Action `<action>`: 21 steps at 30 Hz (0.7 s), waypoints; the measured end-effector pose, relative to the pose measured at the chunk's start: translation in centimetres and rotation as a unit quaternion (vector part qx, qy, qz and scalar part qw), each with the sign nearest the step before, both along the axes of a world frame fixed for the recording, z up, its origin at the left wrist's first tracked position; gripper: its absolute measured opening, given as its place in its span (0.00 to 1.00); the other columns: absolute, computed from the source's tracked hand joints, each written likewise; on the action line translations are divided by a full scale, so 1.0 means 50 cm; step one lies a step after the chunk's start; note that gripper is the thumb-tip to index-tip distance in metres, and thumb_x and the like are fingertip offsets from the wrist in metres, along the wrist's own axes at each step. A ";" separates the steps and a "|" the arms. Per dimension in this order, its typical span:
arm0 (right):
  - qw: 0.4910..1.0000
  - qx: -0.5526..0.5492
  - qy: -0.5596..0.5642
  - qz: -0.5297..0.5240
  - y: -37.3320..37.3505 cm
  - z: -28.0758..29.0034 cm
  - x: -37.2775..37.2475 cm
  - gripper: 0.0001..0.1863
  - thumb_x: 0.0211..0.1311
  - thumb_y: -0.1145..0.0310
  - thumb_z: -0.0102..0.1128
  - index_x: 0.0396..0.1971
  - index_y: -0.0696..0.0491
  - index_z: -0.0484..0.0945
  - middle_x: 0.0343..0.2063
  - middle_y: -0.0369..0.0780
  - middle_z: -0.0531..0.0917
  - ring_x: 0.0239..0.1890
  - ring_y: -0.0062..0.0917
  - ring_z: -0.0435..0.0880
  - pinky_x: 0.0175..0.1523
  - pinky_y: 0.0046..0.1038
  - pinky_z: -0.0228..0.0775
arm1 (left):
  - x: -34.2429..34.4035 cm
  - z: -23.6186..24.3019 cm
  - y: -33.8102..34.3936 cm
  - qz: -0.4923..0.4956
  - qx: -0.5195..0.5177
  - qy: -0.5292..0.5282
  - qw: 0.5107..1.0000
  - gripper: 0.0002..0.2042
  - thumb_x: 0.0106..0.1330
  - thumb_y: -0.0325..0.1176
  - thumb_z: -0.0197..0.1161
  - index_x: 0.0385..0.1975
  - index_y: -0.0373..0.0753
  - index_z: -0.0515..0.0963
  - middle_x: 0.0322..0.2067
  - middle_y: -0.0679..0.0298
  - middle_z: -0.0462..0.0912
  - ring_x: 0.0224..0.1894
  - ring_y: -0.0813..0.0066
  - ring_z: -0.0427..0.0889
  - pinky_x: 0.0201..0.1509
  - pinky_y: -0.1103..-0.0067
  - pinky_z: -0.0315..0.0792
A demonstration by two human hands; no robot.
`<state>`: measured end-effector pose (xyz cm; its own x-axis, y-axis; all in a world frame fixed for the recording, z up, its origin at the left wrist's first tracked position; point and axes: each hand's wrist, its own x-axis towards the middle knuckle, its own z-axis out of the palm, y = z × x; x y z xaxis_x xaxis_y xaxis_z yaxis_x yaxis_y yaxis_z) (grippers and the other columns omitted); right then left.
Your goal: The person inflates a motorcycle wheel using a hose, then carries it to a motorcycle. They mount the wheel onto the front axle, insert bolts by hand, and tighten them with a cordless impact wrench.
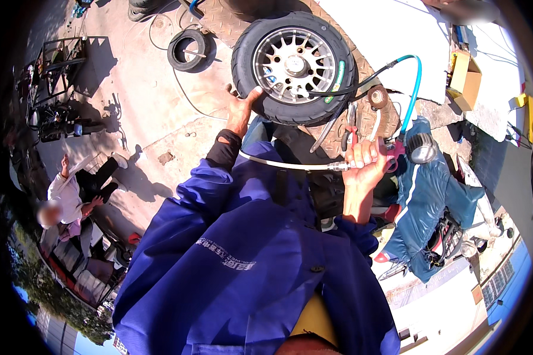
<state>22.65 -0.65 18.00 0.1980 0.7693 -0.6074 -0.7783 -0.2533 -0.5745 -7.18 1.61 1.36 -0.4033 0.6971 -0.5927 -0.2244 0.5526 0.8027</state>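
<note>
A tyre on a silver spoked wheel (287, 109) rests on a rusty diamond-plate surface (216, 26). My left hand (241, 107) grips the tyre's lower left, thumb on the sidewall. My right hand (363, 167) is closed around a red air inflator (393, 151) with a round gauge (421, 149). From the inflator a turquoise hose (416, 89) and black hose lead to the wheel near its hub, at the valve area. A pale hose (284, 165) runs into the inflator across my front. Pliers-like tools (349, 133) lie below the tyre.
A loose tyre (175, 56) and hoses lie on the concrete at upper left. Parked motorbikes (59, 121) and a seated person (65, 198) are at left. A cardboard box (465, 83) is at right, above a vehicle under a blue cover (417, 213).
</note>
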 end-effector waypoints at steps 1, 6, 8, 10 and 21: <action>1.000 -0.001 0.004 0.004 0.001 -0.008 -0.002 0.24 0.74 0.55 0.59 0.18 0.42 0.61 0.12 0.25 0.59 0.11 0.14 0.59 0.21 0.23 0.58 | -0.019 -0.014 -0.003 -0.020 -0.024 -0.178 0.984 0.46 0.59 0.40 0.80 0.73 0.31 0.58 0.64 0.48 0.75 0.61 0.54 0.79 0.64 0.66 0.76; 1.000 0.008 0.003 0.025 0.002 -0.016 -0.014 0.24 0.76 0.56 0.57 0.18 0.42 0.62 0.12 0.25 0.59 0.11 0.14 0.59 0.20 0.23 0.57 | -0.010 -0.052 -0.007 0.021 0.038 -0.304 0.952 0.28 0.68 0.33 0.71 0.65 0.28 0.72 0.58 0.55 0.82 0.59 0.60 0.81 0.67 0.67 0.73; 0.999 0.019 0.014 0.030 0.001 -0.016 -0.015 0.23 0.76 0.57 0.56 0.18 0.42 0.62 0.12 0.25 0.59 0.12 0.15 0.59 0.20 0.23 0.56 | -0.001 -0.065 -0.011 0.044 0.052 -0.319 0.945 0.28 0.67 0.31 0.71 0.64 0.27 0.72 0.57 0.53 0.82 0.57 0.58 0.82 0.67 0.68 0.74; 0.999 0.013 0.006 0.032 0.001 -0.016 -0.013 0.23 0.77 0.57 0.54 0.18 0.42 0.62 0.12 0.26 0.59 0.12 0.15 0.59 0.20 0.24 0.56 | -0.001 -0.066 -0.011 0.044 0.038 -0.316 0.947 0.28 0.67 0.31 0.71 0.64 0.27 0.72 0.57 0.53 0.82 0.58 0.58 0.82 0.67 0.67 0.74; 0.998 0.015 0.013 0.058 0.009 -0.026 -0.005 0.20 0.79 0.57 0.50 0.25 0.51 0.75 0.11 0.26 0.60 0.11 0.15 0.58 0.21 0.24 0.55 | 0.001 -0.065 -0.010 0.060 0.041 -0.321 0.944 0.34 0.62 0.26 0.71 0.69 0.34 0.67 0.58 0.52 0.81 0.58 0.57 0.81 0.67 0.64 0.75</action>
<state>22.42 -0.22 16.71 0.0897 0.8041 -0.5877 -0.7597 -0.3264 -0.5625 -7.15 1.10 -1.87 -0.0583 0.7236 -0.6877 -0.7371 0.4333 0.5185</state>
